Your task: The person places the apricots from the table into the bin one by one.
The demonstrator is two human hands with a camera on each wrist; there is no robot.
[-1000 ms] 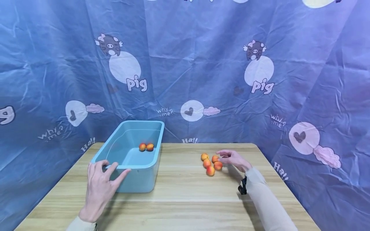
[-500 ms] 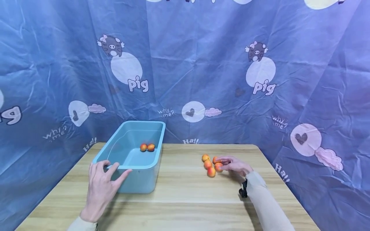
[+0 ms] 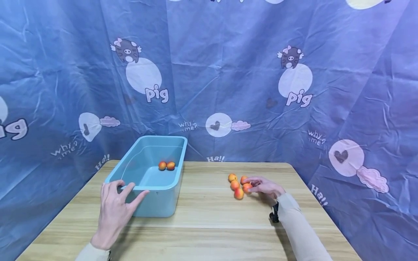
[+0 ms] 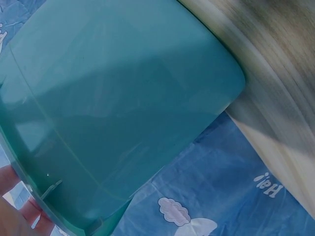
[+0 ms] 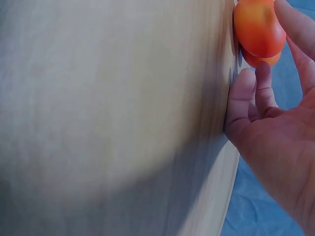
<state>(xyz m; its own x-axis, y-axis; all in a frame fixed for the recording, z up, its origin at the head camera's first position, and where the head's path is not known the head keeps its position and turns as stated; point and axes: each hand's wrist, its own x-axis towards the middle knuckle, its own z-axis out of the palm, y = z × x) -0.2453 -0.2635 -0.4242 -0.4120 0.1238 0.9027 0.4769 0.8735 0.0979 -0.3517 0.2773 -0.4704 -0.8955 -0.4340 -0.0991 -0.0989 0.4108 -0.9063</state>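
My left hand (image 3: 113,212) grips the near rim of a light blue plastic bin (image 3: 156,204), fingers hooked over the edge and thumb along the outside. In the left wrist view, fingertips (image 4: 37,216) show at the rim of the bin (image 4: 138,83). Two red-orange apricots (image 3: 166,165) lie inside, near its right wall. To the right, my right hand (image 3: 266,186) holds an apricot (image 3: 246,187) of a small cluster between thumb and finger. In the right wrist view the thumb touches that apricot (image 5: 258,29) while the lower fingers are curled near the table.
Several apricots (image 3: 235,185) lie close together on the wooden table (image 3: 209,224), touching or nearly so. One more apricot (image 3: 244,179) sits just behind the right fingers. A blue patterned cloth (image 3: 202,79) hangs around the table's back and sides.
My right hand has lowered slightly and closed in on the nearer right apricot, then stayed there. The left hand and the bin have kept their places.
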